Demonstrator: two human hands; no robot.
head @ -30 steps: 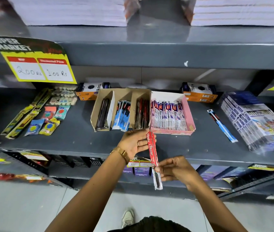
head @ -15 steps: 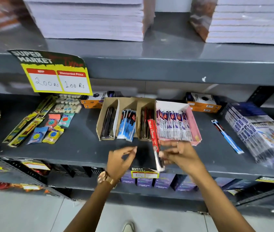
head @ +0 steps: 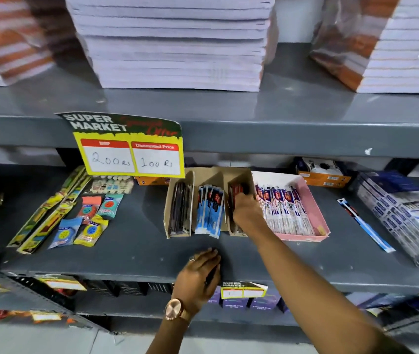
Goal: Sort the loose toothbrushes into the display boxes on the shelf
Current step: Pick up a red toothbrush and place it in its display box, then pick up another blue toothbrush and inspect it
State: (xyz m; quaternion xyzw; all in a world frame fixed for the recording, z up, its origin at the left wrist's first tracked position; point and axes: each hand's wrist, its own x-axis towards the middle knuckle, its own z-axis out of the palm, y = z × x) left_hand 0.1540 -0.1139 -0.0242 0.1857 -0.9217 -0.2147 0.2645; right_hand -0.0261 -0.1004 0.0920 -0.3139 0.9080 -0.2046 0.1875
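A brown cardboard display box (head: 207, 176) with three compartments stands on the grey shelf (head: 136, 254). It holds dark toothbrush packs (head: 179, 208) on the left, blue ones (head: 209, 210) in the middle and red ones (head: 237, 190) on the right. My right hand (head: 246, 213) reaches into the right compartment, fingers closed on a red toothbrush pack among the others. My left hand (head: 198, 274) lies flat on the shelf's front edge, holding nothing. A pink box (head: 317, 215) of white packs sits just to the right. One loose blue toothbrush (head: 364, 226) lies further right.
A yellow price sign (head: 131, 154) hangs from the upper shelf over the back left. Small snack and toy packets (head: 85, 221) lie on the left. Wrapped blue cartons (head: 407, 215) fill the right end. Orange boxes (head: 323, 175) stand at the back. Paper stacks (head: 172, 47) sit above.
My right hand has carried the red toothbrush pack up from the shelf's front into the box's right compartment. My left hand let go of it and dropped to the shelf edge.
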